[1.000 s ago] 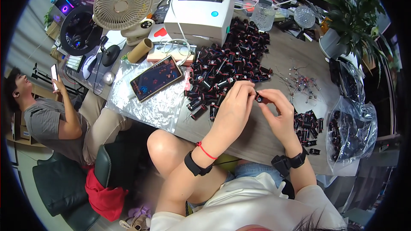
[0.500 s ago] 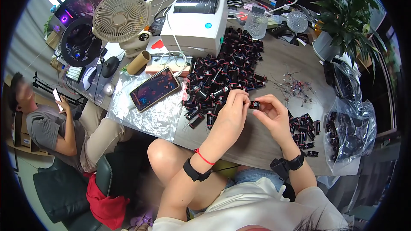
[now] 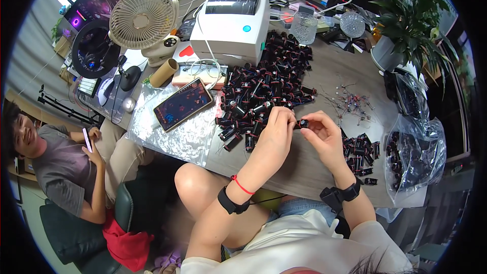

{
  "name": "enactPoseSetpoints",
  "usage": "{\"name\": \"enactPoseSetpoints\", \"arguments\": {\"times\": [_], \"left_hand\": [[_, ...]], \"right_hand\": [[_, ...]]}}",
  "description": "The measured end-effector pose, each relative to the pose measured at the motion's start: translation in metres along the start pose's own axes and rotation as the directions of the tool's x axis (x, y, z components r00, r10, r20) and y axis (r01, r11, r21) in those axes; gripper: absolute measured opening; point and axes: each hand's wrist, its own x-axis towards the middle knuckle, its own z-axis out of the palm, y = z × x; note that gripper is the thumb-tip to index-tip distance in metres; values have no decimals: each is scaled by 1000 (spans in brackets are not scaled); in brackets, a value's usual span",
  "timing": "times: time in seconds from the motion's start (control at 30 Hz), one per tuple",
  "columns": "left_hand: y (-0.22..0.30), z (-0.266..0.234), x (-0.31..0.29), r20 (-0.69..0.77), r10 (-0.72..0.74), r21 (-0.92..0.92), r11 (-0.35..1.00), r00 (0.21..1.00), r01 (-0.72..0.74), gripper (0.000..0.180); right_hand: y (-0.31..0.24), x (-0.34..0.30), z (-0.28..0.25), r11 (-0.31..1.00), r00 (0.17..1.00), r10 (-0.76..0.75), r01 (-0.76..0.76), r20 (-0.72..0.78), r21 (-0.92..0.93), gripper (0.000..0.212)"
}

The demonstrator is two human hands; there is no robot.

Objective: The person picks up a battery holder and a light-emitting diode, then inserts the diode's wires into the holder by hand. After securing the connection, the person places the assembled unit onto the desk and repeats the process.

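Between my two hands, over the desk's front part, is a small black cylindrical part [image 3: 303, 124] with a pale round end. My right hand [image 3: 325, 136] pinches it between thumb and fingers. My left hand [image 3: 276, 131] is closed at its other end; its fingertips are partly hidden, but they appear to grip the same part. Just beyond my left hand spreads a big pile of similar black cylinders [image 3: 264, 89] with thin red and dark wires. A smaller group of black cylinders [image 3: 359, 153] lies beside my right wrist.
A tangle of thin-leaded small components [image 3: 351, 102] lies beyond my right hand. At right is a see-through plastic bag [image 3: 421, 155] with black cylinders. A phone [image 3: 183, 105], a white printer [image 3: 231, 30] and a fan [image 3: 143, 23] stand left and back. A person [image 3: 66, 167] sits at left.
My hands and the black part have barely moved. The seated person at left has turned toward me and leaned forward, with the phone lower and nearer.
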Motion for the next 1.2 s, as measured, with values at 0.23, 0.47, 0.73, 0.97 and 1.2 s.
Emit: {"name": "enactPoseSetpoints", "arguments": {"times": [0.23, 0.47, 0.73, 0.97, 1.2], "left_hand": [[11, -6, 0, 27, -96, -85, 992, 995, 98, 14], [13, -10, 3, 75, -23, -284, 958, 997, 43, 24], [16, -10, 1, 10, -2, -252, 968, 1000, 4, 30], [10, -11, 0, 64, -118, -245, 961, 991, 130, 34], [8, -13, 4, 127, -377, -488, 782, 918, 389, 30]], "right_hand": [[-3, -2, -3, 998, 997, 46, -43, -58, 50, 24], [0, 0, -5, 984, 992, 86, -70, -91, 163, 21], [3, 1, -6, 987, 986, 97, -77, -137, 141, 21], [2, 0, -4, 979, 986, 100, -73, -133, 190, 21], [-2, -2, 0, 916, 930, -362, 341, -67, -210, 26]]}}
